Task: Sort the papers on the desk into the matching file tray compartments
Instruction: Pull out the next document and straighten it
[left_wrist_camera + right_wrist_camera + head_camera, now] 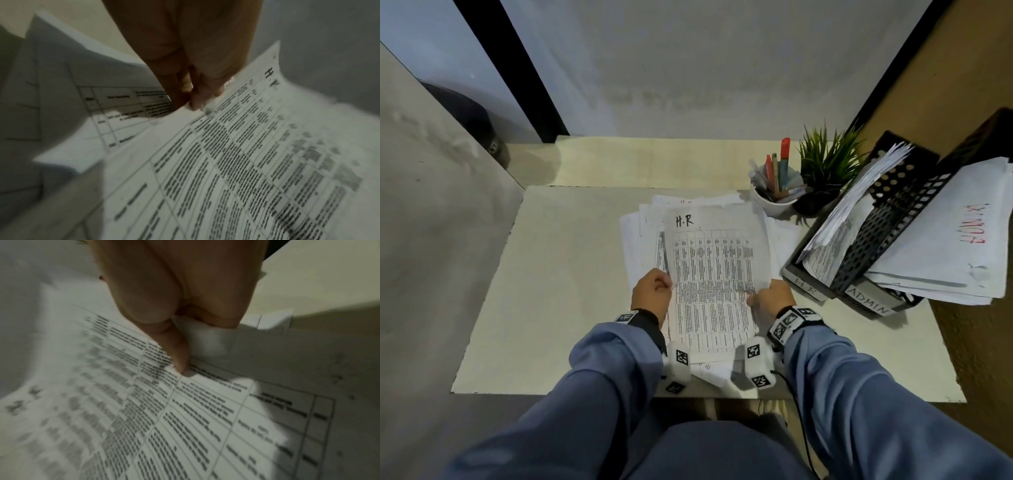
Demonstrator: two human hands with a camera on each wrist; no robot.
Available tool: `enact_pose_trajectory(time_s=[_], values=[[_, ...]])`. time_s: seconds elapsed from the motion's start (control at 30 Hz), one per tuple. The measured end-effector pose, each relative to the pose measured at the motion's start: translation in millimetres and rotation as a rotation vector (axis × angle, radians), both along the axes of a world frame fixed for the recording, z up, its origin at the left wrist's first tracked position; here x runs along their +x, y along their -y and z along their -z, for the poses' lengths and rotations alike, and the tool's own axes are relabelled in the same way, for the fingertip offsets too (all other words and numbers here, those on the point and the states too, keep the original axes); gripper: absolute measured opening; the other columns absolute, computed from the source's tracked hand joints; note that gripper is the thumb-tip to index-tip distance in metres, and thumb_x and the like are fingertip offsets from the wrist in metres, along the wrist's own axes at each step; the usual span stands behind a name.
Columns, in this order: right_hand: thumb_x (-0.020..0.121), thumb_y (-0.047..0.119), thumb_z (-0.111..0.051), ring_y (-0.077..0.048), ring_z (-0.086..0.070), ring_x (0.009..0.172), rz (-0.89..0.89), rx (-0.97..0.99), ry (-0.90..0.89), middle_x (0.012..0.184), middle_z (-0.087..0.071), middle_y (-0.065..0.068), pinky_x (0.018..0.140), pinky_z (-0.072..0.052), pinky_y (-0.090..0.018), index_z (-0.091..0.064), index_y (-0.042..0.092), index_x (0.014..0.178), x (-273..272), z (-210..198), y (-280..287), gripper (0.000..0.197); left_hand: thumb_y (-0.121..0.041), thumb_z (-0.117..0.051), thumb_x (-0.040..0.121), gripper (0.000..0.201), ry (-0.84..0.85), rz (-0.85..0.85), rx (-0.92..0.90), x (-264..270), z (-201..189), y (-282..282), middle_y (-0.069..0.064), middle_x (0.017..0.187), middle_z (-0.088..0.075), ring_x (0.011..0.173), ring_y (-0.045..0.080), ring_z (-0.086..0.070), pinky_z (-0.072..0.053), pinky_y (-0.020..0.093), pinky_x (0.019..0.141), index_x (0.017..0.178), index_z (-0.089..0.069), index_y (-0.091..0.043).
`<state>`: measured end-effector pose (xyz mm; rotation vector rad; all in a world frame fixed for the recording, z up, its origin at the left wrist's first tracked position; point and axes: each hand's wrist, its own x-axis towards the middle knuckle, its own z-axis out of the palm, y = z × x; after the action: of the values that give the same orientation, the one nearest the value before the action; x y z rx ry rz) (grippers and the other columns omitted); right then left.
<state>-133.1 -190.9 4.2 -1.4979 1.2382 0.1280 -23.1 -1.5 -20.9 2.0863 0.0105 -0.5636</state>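
Both hands pinch the H.R sheet — left grip, right grip — above the paper pile on the bench.

There are two hands, the left hand and the right hand. Between them is one sheet marked "H.R". Under it lies one loose pile of papers on the one tabletop; the number of sheets in it cannot be counted. At the right stands one black file tray with two labelled compartments, "H R" and "ADMIN", each holding a stack. Beside it are one white cup with several pens and one small green plant.
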Motion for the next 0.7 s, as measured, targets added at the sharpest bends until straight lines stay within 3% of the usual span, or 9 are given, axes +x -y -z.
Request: enact_pose_trajectory(time_s=[0.1, 0.17, 0.23, 0.3, 0.37, 0.4, 0.47, 0.6, 0.7], values=[[0.075, -0.019, -0.061, -0.023, -0.056, 0.075, 0.017, 0.093, 0.1, 0.082, -0.06, -0.01, 0.054, -0.042, -0.024, -0.059, -0.004, 0.092, 0, -10, 6, 0.023, 0.011, -0.043, 0.074, 0.027, 0.029, 0.046, -0.002, 5, 0, -4, 0.007, 0.067, -0.062, 0.069, 0.023, -0.053, -0.043, 0.03, 0.064, 0.066, -0.057, -0.01], [0.073, -0.019, -0.061, -0.028, -0.059, 0.08, 0.057, 0.168, 0.179, 0.086, -0.062, -0.014, 0.058, -0.045, -0.027, -0.058, -0.001, 0.089, 0, -10, 11, 0.025, 0.013, -0.039, 0.073, 0.033, 0.058, 0.091, 0.056, 6, -1, -7, 0.008, 0.063, -0.06, 0.067, 0.024, -0.054, -0.046, 0.031, 0.063, 0.06, -0.059, -0.01], [0.074, -0.013, -0.064, -0.03, -0.059, 0.09, 0.032, 0.149, 0.202, 0.097, -0.063, -0.015, 0.07, -0.052, -0.036, -0.06, 0.003, 0.09, -2, -5, 12, 0.023, 0.012, -0.038, 0.074, 0.04, 0.072, 0.118, 0.1, 9, -4, -7, 0.007, 0.06, -0.054, 0.063, 0.023, -0.049, -0.041, 0.028, 0.06, 0.052, -0.056, -0.015], [0.069, -0.003, -0.071, -0.037, -0.06, 0.094, -0.064, 0.106, 0.249, 0.095, -0.066, -0.017, 0.085, -0.051, -0.046, -0.068, 0.005, 0.087, -7, -1, 8, 0.02, 0.012, -0.04, 0.078, 0.035, 0.096, 0.117, 0.203, 15, -9, -8, 0.008, 0.068, -0.055, 0.067, 0.025, -0.049, -0.036, 0.024, 0.061, 0.062, -0.06, -0.012], [0.062, -0.005, -0.072, -0.036, -0.062, 0.077, -0.033, 0.129, 0.366, 0.073, -0.067, -0.018, 0.076, -0.051, -0.057, -0.071, 0.003, 0.069, -14, 5, 2, 0.011, 0.008, -0.045, 0.084, 0.023, 0.116, 0.06, 0.221, 26, -8, -9, 0.013, 0.09, -0.062, 0.082, 0.029, -0.057, -0.039, 0.025, 0.069, 0.084, -0.065, -0.003], [0.062, -0.009, -0.07, -0.032, -0.062, 0.068, 0.004, 0.132, 0.393, 0.064, -0.066, -0.015, 0.068, -0.053, -0.055, -0.069, 0.002, 0.064, -16, 10, 0, 0.01, 0.003, -0.052, 0.086, 0.016, 0.088, 0.025, 0.206, 29, -8, -9, 0.017, 0.102, -0.063, 0.092, 0.032, -0.059, -0.04, 0.027, 0.075, 0.096, -0.064, 0.0], [0.06, -0.009, -0.07, -0.026, -0.062, 0.06, 0.03, 0.128, 0.42, 0.058, -0.065, -0.01, 0.063, -0.055, -0.043, -0.067, 0.0, 0.063, -18, 8, -5, 0.009, -0.01, -0.066, 0.084, 0.025, 0.033, -0.04, 0.205, 33, -7, -9, 0.02, 0.112, -0.06, 0.103, 0.035, -0.057, -0.042, 0.031, 0.083, 0.106, -0.057, -0.001], [0.067, -0.018, -0.068, -0.017, -0.063, 0.049, 0.012, 0.134, 0.415, 0.054, -0.064, -0.006, 0.05, -0.055, -0.031, -0.065, -0.005, 0.069, -15, 2, -4, 0.013, -0.014, -0.078, 0.072, 0.032, 0.04, -0.093, 0.191, 40, -14, -8, 0.016, 0.097, -0.062, 0.096, 0.035, -0.061, -0.044, 0.032, 0.077, 0.09, -0.052, -0.012], [0.062, -0.013, -0.072, -0.016, -0.062, 0.052, 0.001, 0.098, 0.354, 0.056, -0.064, -0.009, 0.053, -0.052, -0.026, -0.066, 0.001, 0.064, -13, 5, -4, 0.015, -0.013, -0.073, 0.077, 0.029, 0.102, -0.072, 0.246, 44, -22, -10, 0.014, 0.101, -0.066, 0.097, 0.033, -0.061, -0.04, 0.028, 0.076, 0.102, -0.059, -0.008]])
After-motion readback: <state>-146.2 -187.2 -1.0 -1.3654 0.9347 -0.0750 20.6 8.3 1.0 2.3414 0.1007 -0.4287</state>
